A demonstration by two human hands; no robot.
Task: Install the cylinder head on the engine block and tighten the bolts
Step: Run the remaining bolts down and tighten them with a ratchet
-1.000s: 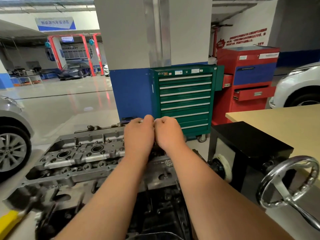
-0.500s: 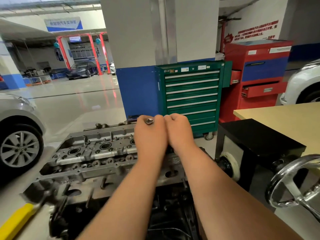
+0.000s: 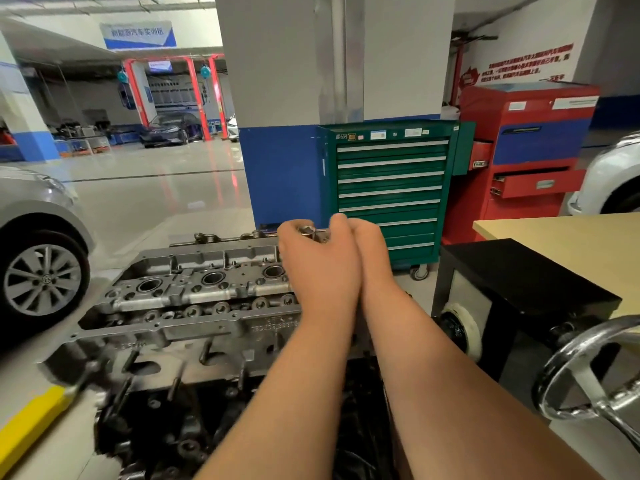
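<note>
cylinder head (image 3: 194, 296): grey cast metal with an open top face. Three round wells sit in a row along the middle, and a line of smaller bores runs along the near edge. The near side wall has raised lettering.
head position: sits on top of the engine block (image 3: 180, 427), long axis running left to right. Its right end is hidden behind the forearms.
near flank: dark studs stick out and down from the port face.
engine block: dark and grimy, mostly in shadow, so little detail is readable.
left hand (image 3: 315, 268): over the far right part of the head, fingers curled round a chrome tool (image 3: 307, 231). The tool's socket-like end shows above the knuckles.
right hand (image 3: 367, 251): pressed flat against the left hand, back of hand toward the camera. The fingers curl away out of sight, so I cannot tell what they hold.
tool-to-bolt contact: hidden by the hands.
yellow handle (image 3: 31, 420): lower left, beside the block, blurred.
handwheel (image 3: 588, 372): chrome, lower right, on the black stand (image 3: 519, 275).
background: green tool cabinet (image 3: 391, 192) just behind the hands, with a red cabinet (image 3: 533, 150) to its right. A car wheel (image 3: 41, 278) is at far left.
</note>
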